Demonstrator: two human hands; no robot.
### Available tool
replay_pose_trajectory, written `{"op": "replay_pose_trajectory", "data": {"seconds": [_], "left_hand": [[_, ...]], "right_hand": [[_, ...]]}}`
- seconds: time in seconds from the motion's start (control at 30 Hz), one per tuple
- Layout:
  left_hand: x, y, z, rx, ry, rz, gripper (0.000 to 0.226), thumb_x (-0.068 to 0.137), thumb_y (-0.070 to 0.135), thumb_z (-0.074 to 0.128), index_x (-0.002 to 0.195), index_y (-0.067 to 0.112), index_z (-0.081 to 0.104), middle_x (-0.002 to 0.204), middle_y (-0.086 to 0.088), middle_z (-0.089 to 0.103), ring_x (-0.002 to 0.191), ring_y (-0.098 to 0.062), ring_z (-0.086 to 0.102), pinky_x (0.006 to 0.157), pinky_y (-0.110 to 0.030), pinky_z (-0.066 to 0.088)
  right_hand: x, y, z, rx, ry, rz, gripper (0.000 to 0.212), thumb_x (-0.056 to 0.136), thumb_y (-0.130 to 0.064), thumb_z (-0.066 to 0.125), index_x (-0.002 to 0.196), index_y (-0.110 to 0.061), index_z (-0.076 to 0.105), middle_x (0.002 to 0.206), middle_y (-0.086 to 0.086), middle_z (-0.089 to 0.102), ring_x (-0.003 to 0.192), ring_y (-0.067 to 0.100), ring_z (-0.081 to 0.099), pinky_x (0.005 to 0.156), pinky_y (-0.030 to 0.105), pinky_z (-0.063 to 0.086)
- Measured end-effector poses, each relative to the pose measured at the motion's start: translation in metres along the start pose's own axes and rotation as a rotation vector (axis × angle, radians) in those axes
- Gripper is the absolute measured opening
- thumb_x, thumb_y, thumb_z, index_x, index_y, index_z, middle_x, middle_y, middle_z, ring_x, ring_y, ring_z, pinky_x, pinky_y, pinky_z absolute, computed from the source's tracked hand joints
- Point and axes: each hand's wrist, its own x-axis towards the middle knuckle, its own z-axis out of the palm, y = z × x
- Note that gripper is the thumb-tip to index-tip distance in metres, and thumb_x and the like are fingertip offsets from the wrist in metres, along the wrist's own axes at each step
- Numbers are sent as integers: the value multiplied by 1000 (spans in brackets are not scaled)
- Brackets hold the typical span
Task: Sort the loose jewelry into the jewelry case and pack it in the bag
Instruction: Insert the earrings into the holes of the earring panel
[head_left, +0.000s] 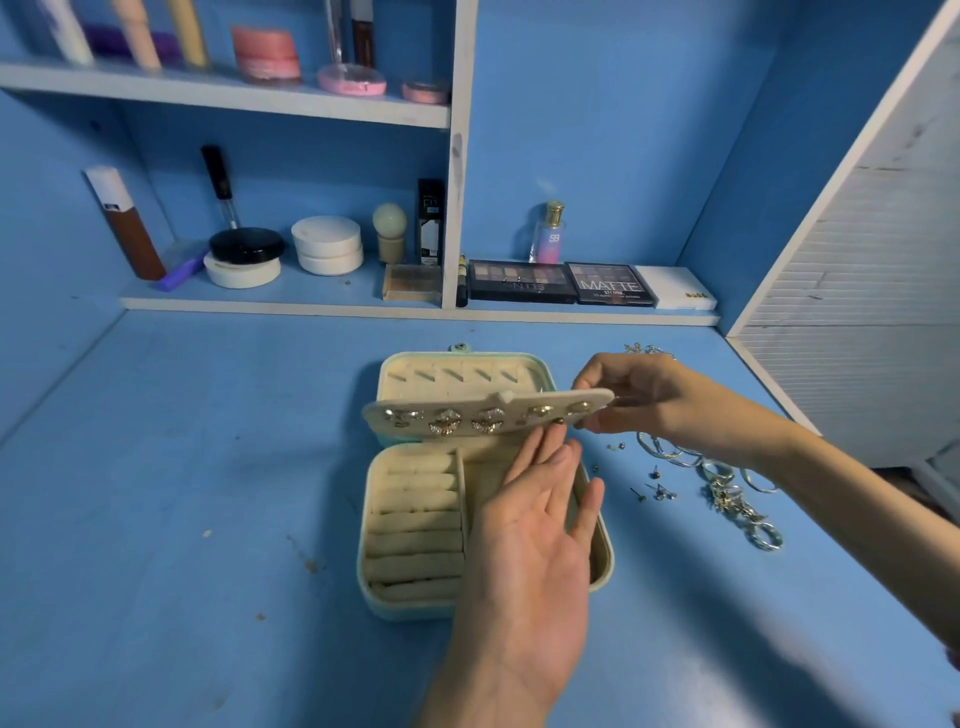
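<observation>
A mint-green jewelry case lies open on the blue desk, cream lined, with ring rolls on its left side. Its earring flap is lifted level and carries several gold earrings. My right hand pinches the flap's right end. My left hand is palm up with straight fingers, the fingertips touching the flap's underside over the case's right compartment. Loose stud earrings and a pile of silver rings and chains lie on the desk right of the case. No bag is in view.
A low shelf behind the case holds makeup palettes, a perfume bottle, round compacts and tubes. A white panel closes off the right side. More small jewelry lies behind my right hand.
</observation>
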Motion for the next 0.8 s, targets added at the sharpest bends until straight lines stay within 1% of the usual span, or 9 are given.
{"op": "replay_pose_trajectory", "data": {"seconds": [0.13, 0.23, 0.33, 0.43, 0.5, 0.6, 0.67, 0.73, 0.8], "left_hand": [[1, 2, 2, -24, 39, 1, 64, 67, 12, 60, 131, 12, 56, 125, -3, 65, 118, -17, 58, 96, -35, 47], [-4, 4, -2, 77, 5, 63, 64, 63, 9, 65, 126, 15, 58, 117, -4, 70, 109, -16, 65, 88, -33, 53], [-6, 19, -4, 354, -40, 296, 47, 66, 15, 58, 112, 16, 64, 104, -2, 73, 91, -13, 69, 74, -25, 55], [-1, 48, -6, 580, 0, 561, 28, 68, 17, 60, 96, 17, 66, 91, 3, 72, 78, -9, 63, 66, -21, 47], [7, 70, -11, 723, 59, 754, 15, 77, 13, 65, 89, 20, 64, 85, 7, 68, 76, -5, 58, 64, -18, 45], [25, 101, -24, 899, 174, 949, 22, 88, 7, 61, 89, 29, 57, 91, 13, 63, 78, 2, 56, 71, -20, 43], [37, 116, -34, 996, 200, 943, 22, 85, 16, 63, 93, 34, 54, 97, 15, 60, 77, 7, 54, 73, -17, 42], [46, 122, -44, 1102, 157, 863, 24, 79, 25, 64, 97, 37, 54, 100, 16, 60, 77, 6, 53, 72, -10, 42], [50, 121, -51, 1172, 107, 811, 29, 84, 15, 68, 100, 36, 55, 97, 14, 61, 77, 5, 53, 69, -7, 42]], "right_hand": [[6, 2, -1, 6, 52, 27, 7, 85, 5, 61, 90, 0, 59, 88, 9, 68, 85, 14, 62, 80, 25, 47], [10, 4, -2, 1, 85, 49, 16, 86, 4, 62, 101, 7, 58, 98, 20, 67, 89, 29, 61, 82, 37, 48], [12, 4, 0, 1, 110, 58, 23, 85, 0, 64, 106, 7, 57, 100, 20, 66, 86, 26, 61, 80, 36, 49], [15, 5, 2, 21, 149, 73, 13, 86, 5, 60, 98, 5, 58, 98, 23, 65, 81, 19, 60, 75, 30, 49], [17, 5, 2, 35, 160, 82, 9, 86, 6, 59, 93, 1, 59, 95, 23, 65, 79, 18, 61, 73, 28, 49], [20, 6, 3, 59, 170, 94, 13, 85, 6, 59, 85, -7, 59, 86, 15, 66, 74, 15, 62, 70, 25, 50], [22, 7, 3, 71, 182, 105, 15, 85, 6, 59, 83, -9, 58, 81, 8, 67, 71, 13, 62, 68, 23, 51], [25, 9, 4, 76, 192, 122, 15, 85, 6, 60, 84, -9, 59, 79, 4, 68, 71, 14, 63, 68, 24, 51], [26, 11, 4, 71, 200, 139, 13, 86, 4, 60, 86, -9, 60, 81, 6, 69, 73, 16, 64, 69, 25, 52]]}}
